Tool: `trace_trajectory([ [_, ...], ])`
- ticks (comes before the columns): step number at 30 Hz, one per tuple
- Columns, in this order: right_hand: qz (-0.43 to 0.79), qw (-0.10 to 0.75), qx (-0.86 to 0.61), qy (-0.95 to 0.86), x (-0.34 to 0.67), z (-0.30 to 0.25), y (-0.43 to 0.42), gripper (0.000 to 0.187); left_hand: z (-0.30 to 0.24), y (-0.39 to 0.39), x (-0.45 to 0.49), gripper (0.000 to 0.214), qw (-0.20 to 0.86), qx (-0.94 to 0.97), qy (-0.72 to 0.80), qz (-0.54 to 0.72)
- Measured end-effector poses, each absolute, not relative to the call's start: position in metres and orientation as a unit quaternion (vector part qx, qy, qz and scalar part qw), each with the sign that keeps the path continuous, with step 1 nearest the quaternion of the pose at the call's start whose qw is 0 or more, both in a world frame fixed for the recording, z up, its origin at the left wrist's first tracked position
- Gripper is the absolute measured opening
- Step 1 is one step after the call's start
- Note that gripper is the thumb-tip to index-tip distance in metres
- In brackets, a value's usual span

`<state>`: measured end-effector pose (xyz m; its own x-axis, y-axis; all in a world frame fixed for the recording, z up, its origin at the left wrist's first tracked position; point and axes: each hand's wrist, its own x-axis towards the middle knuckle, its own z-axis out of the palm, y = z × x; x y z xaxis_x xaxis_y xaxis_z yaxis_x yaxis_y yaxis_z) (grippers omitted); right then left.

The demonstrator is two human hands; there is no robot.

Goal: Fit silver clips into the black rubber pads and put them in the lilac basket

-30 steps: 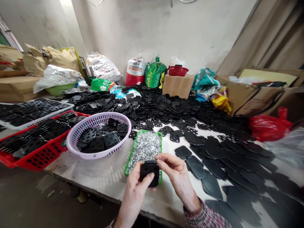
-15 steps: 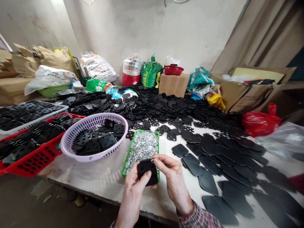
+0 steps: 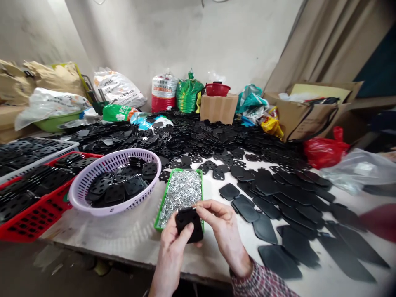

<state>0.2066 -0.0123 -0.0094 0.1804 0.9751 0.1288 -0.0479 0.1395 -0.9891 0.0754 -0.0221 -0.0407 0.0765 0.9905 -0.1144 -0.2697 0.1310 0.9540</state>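
Note:
My left hand (image 3: 171, 243) grips a small black plastic plate (image 3: 189, 223) near the table's front edge, thumb across its face. My right hand (image 3: 221, 231) is pinched at the plate's top right corner, holding a small metal pin that I can barely make out. Just behind both hands lies a green tray (image 3: 161, 205) filled with several silver metal pins (image 3: 182, 192). To the left stands a lilac basket (image 3: 81, 194) with several black plates that have holes.
A big heap of black plates (image 3: 201, 140) covers the table's middle and back. Smooth black plates (image 3: 278, 206) spread to the right. A red crate (image 3: 34, 216) and a white crate of plates sit left. Bags, a cardboard box (image 3: 218, 108) and a red bowl line the wall.
The view has swung slightly to the right and the hands have shifted left in the picture. The right hand's pinch stays at the plate's top corner; the left hand still holds the plate.

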Motion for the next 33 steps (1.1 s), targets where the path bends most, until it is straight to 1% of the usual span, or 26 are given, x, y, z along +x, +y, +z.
trace_trajectory([
  [3,0.376,0.587,-0.506,-0.508,0.206,-0.007,-0.016,0.017,-0.043,-0.022,0.073,0.045,0.566,0.433,0.479,0.511],
  [6,0.268,0.584,-0.495,-0.585,0.204,-0.011,-0.018,0.017,-0.044,-0.024,0.073,0.048,0.573,0.420,0.477,0.517],
  [8,0.186,0.567,-0.483,-0.641,0.204,-0.016,-0.018,0.018,-0.044,-0.025,0.072,0.044,0.607,0.369,0.452,0.540],
  [10,0.126,0.539,-0.473,-0.686,0.204,-0.021,-0.017,0.022,-0.044,-0.026,0.070,0.040,0.661,0.310,0.389,0.562],
  [13,0.063,0.491,-0.465,-0.734,0.205,-0.025,-0.018,0.028,-0.049,-0.028,0.061,0.033,0.734,0.248,0.295,0.559],
  [15,0.031,0.459,-0.467,-0.755,0.203,-0.025,-0.020,0.030,-0.056,-0.031,0.053,0.025,0.763,0.218,0.280,0.541],
  [18,0.007,0.419,-0.473,-0.775,0.199,-0.025,-0.024,0.032,-0.067,-0.036,0.041,0.018,0.779,0.187,0.288,0.525],
  [21,0.002,0.403,-0.467,-0.787,0.193,-0.025,-0.028,0.032,-0.071,-0.040,0.036,0.022,0.774,0.175,0.278,0.541],
  [25,0.053,0.425,-0.434,-0.792,0.199,-0.023,-0.020,0.032,-0.063,-0.037,0.031,0.026,0.766,0.190,0.264,0.554],
  [28,0.077,0.449,-0.473,-0.754,0.217,-0.018,0.000,0.028,-0.052,-0.031,0.023,0.040,0.738,0.203,0.280,0.580],
  [29,0.070,0.435,-0.495,-0.749,0.222,-0.017,0.007,0.026,-0.049,-0.029,0.021,0.044,0.723,0.198,0.296,0.592],
  [30,0.069,0.401,-0.510,-0.758,0.226,-0.016,0.014,0.025,-0.046,-0.027,0.018,0.046,0.709,0.190,0.315,0.602],
  [33,0.062,0.255,-0.511,-0.819,0.221,-0.017,0.027,0.026,-0.042,-0.022,0.016,0.045,0.676,0.171,0.352,0.625],
])
